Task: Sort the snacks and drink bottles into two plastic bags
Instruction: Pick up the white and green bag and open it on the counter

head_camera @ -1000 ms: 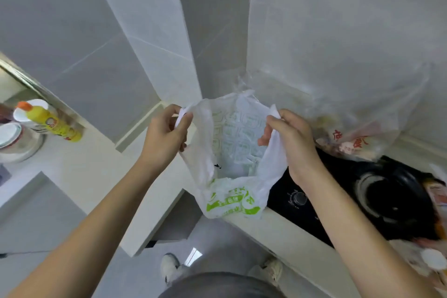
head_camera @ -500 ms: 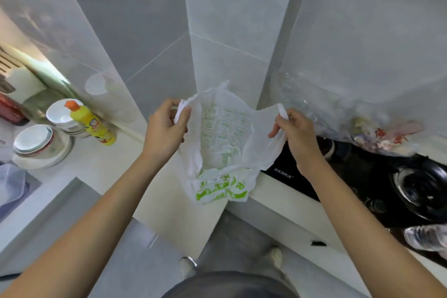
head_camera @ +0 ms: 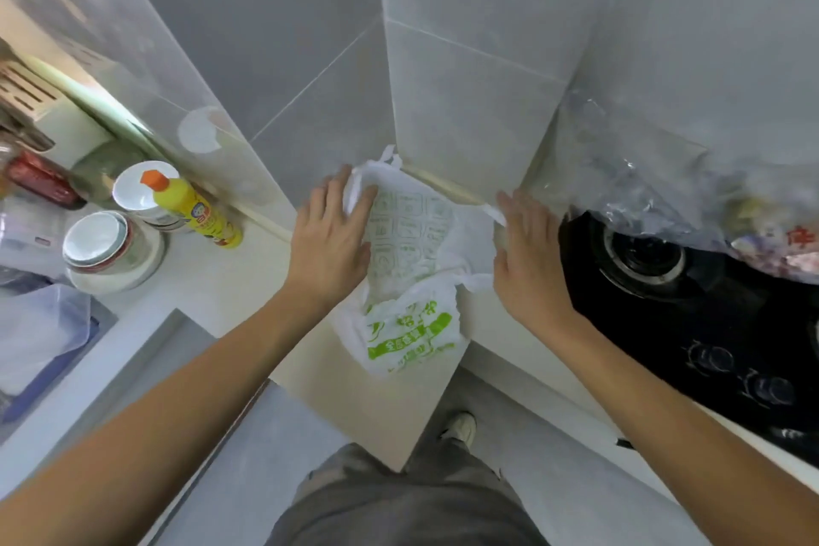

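Observation:
A white plastic bag [head_camera: 412, 262] with green print lies on the corner of the pale counter [head_camera: 399, 403], its mouth spread toward the wall. My left hand [head_camera: 330, 242] rests on the bag's left rim with straight fingers. My right hand [head_camera: 529, 255] is flat at the bag's right rim, fingers straight, touching a handle strip. A clear plastic bag [head_camera: 664, 186] with snack packets inside sits at the right, over the back of the black stove [head_camera: 691, 306].
A yellow bottle [head_camera: 190, 208] with an orange cap, stacked white bowls [head_camera: 106, 244] and a cup stand on the left counter. A translucent container [head_camera: 35, 337] sits at the far left. Grey tiled walls meet just behind the bag.
The white bag was held up open between both hands; now it lies on the counter corner. Both hands have let go of the handles and flattened out at its rims.

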The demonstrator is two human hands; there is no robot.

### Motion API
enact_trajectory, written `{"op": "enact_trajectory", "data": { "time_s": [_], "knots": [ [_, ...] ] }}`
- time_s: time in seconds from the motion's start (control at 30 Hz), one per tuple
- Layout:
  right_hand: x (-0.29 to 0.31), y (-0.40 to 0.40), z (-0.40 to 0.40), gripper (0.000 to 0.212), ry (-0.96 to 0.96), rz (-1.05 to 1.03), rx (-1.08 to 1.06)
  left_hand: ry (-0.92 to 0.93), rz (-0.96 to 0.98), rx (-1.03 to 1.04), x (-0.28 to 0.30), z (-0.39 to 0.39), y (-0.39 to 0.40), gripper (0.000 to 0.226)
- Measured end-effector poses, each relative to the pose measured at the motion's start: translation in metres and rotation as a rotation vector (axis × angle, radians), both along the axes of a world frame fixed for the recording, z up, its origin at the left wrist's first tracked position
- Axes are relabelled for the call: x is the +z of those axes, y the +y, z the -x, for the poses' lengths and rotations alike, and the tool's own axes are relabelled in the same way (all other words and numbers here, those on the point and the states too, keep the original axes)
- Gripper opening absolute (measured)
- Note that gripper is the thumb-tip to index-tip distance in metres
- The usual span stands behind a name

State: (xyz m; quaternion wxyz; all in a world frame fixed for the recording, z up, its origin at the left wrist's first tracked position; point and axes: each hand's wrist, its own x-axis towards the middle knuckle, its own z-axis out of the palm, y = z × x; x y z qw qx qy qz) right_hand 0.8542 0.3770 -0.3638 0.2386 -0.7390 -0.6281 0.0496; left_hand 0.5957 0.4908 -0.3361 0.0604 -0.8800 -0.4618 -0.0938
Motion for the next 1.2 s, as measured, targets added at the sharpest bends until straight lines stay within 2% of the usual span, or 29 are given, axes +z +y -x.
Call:
{"op": "enact_trajectory", "data": {
  "time_s": [0.13,0.27,0.33,0.4,0.47,0.6,0.73,0.87,0.97,1.07,1.2],
  "knots": [
    [-0.019,0.019,0.013,0.091,-0.171,0.079,0.325,0.202,0.051,-0.156,-0.025,0.005,0.018,0.073],
    [-0.041,0.047,0.022,0.072,-0.215,0.299,0.634,0.404,0.181,-0.428,-0.057,0.01,0.043,0.062],
    [-0.049,0.058,0.029,0.063,-0.2,0.511,0.676,0.499,0.267,-0.51,-0.073,0.011,0.052,0.059],
    [-0.058,0.062,0.039,0.054,-0.147,0.632,0.694,0.569,0.31,-0.578,-0.089,0.014,0.057,0.06],
    [-0.068,0.063,0.047,0.053,-0.128,0.682,0.685,0.582,0.314,-0.614,-0.103,0.019,0.061,0.064],
    [-0.083,0.055,0.059,0.073,-0.209,0.754,0.711,0.532,0.291,-0.617,-0.119,0.021,0.06,0.083],
    [-0.095,0.052,0.066,0.066,-0.182,0.733,0.733,0.514,0.198,-0.71,-0.13,0.02,0.052,0.098],
    [-0.101,0.042,0.069,0.036,-0.098,0.811,0.702,0.401,0.106,-0.959,-0.136,0.025,0.046,0.063],
    [-0.102,0.037,0.069,0.028,-0.016,0.91,0.637,0.402,0.201,-1.126,-0.143,0.031,0.048,0.055],
    [-0.103,0.032,0.066,0.023,-0.006,0.968,0.651,0.466,0.334,-1.164,-0.154,0.04,0.052,0.048],
    [-0.098,0.026,0.058,0.023,0.013,0.982,0.671,0.391,0.385,-1.141,-0.155,0.038,0.048,0.022]
  ]
}}
